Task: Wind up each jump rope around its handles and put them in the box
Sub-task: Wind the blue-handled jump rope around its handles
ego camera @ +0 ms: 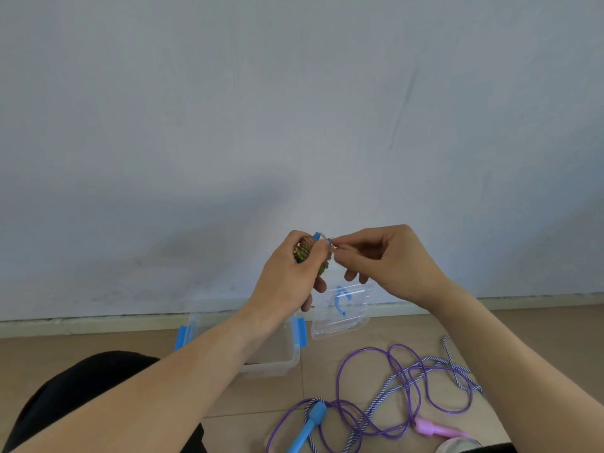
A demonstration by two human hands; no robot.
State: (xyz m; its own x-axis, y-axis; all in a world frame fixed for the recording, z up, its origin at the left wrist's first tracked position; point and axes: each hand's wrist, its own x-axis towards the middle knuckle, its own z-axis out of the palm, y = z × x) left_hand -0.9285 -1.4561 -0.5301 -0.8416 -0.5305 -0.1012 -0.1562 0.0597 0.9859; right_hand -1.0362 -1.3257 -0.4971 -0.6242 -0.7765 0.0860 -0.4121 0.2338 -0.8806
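My left hand (287, 276) grips a jump rope bundle (305, 251): an olive-green cord wound tightly around blue handles, held up in front of the wall. My right hand (385, 259) pinches the loose end of that cord right beside the bundle's top. Below the hands stands the clear plastic box (281, 358) with blue latches, partly hidden by my left forearm. On the floor to the right lie a loose purple rope (408, 380) with a pink handle (431, 428) and a blue-and-white striped rope (392, 384) with a light blue handle (310, 423), tangled together.
The box's clear lid (340, 315) with a blue handle leans at the wall's base, right of the box. My dark-clothed knee (81, 397) fills the lower left. A round whitish object (457, 446) shows at the bottom edge. The floor is tan tile.
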